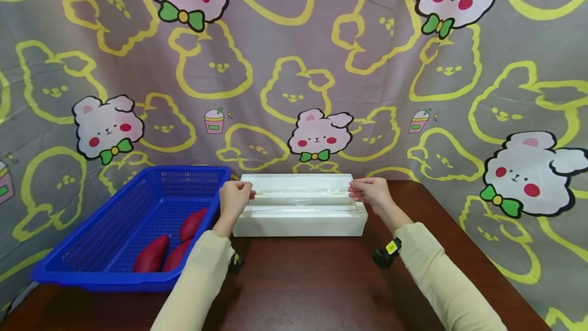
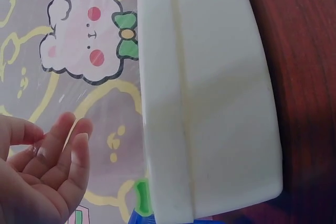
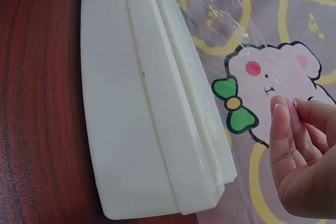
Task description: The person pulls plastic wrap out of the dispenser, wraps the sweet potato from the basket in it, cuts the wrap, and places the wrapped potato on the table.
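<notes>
A long white cling film dispenser (image 1: 298, 227) lies crosswise on the table, its lid raised at the back. Clear cling film (image 3: 226, 19) stretches up from it between both hands, wrinkled and hard to make out in places. My left hand (image 1: 234, 199) pinches the film between thumb and fingers near the dispenser's left end. At the other end, the fingertips of my right hand (image 1: 374, 194) pinch the film's opposite side. In both wrist views the hands are held apart from the white body (image 2: 226, 93).
To the left stands a blue plastic basket (image 1: 105, 281) with red-skinned sweet potatoes (image 1: 152, 253) in its near right corner. The left forearm passes close by its right edge. Behind the brown table (image 1: 312, 290) hangs a patterned cloth (image 1: 294, 40).
</notes>
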Demonstrator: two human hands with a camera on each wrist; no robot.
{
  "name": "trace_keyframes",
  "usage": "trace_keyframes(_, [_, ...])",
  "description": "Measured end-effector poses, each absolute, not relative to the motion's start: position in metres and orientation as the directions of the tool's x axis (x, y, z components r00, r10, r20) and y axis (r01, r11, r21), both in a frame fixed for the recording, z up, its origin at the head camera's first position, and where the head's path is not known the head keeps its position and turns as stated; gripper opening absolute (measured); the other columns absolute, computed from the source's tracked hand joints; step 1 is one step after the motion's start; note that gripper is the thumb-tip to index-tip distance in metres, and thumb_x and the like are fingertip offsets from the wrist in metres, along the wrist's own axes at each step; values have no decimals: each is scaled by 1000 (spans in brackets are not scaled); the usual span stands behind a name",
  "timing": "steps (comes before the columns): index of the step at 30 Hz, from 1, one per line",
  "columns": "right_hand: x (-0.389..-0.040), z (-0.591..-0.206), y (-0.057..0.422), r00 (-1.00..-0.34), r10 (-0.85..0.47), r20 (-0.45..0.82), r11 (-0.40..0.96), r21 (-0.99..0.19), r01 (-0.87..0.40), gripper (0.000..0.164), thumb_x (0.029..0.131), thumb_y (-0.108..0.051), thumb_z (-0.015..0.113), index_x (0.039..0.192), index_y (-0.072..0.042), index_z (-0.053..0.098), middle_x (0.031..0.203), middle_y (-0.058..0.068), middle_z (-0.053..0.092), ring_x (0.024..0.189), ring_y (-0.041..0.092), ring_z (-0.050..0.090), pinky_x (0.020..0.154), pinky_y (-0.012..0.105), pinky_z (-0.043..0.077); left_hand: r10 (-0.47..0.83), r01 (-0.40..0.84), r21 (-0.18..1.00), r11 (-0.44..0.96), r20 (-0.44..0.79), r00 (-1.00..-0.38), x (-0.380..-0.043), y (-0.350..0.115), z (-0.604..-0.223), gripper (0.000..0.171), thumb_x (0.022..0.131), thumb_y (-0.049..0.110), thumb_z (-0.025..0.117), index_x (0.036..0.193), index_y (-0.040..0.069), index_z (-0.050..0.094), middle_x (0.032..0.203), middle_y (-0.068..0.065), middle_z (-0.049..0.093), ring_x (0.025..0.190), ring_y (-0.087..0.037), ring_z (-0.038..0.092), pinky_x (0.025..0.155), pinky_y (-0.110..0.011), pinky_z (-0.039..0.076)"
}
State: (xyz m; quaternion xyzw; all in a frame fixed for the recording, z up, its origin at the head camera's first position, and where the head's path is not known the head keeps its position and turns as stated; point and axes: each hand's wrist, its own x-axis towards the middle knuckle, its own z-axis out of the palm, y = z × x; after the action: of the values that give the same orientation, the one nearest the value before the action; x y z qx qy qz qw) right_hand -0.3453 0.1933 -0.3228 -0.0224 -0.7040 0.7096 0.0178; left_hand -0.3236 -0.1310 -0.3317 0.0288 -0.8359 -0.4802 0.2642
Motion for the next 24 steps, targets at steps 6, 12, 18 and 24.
trace_keyframes(6, [-348, -321, 193, -999, 48, 10, 12, -1000, -9, 26, 83, -5, 61, 100, 15, 58, 63, 5, 64, 54, 13, 62, 54, 27, 51, -302, 211, 813, 543, 423, -854, -322, -131, -327, 23, 79, 11, 53, 71, -1, 71, 60, -8, 65, 47, -10, 56, 44, -23, 41])
trace_keyframes(12, [-348, -312, 193, -999, 41, 3, -10, -1000, -3, 32, 84, -4, 61, 105, 18, 55, 62, 5, 64, 53, 13, 62, 53, 26, 51, -308, 227, 809, 542, 443, -842, -323, -130, -321, 24, 78, 10, 52, 69, -1, 71, 60, -10, 64, 53, -19, 61, 44, -22, 42])
trace_keyframes(18, [-348, -306, 192, -999, 42, -2, -3, -1000, 2, 29, 82, -6, 64, 101, 15, 58, 63, 6, 64, 53, 13, 62, 55, 28, 51, -311, 217, 814, 539, 432, -847, -324, -130, -316, 24, 78, 10, 51, 71, 0, 71, 61, -9, 65, 55, -22, 62, 44, -22, 43])
trace_keyframes(24, [-346, -302, 192, -999, 43, 4, 14, -1000, -4, 27, 83, -5, 62, 101, 14, 58, 62, 5, 64, 53, 12, 62, 57, 30, 52, -302, 216, 826, 521, 414, -858, -324, -131, -311, 24, 80, 10, 51, 75, -2, 71, 63, -10, 65, 59, -26, 63, 45, -22, 44])
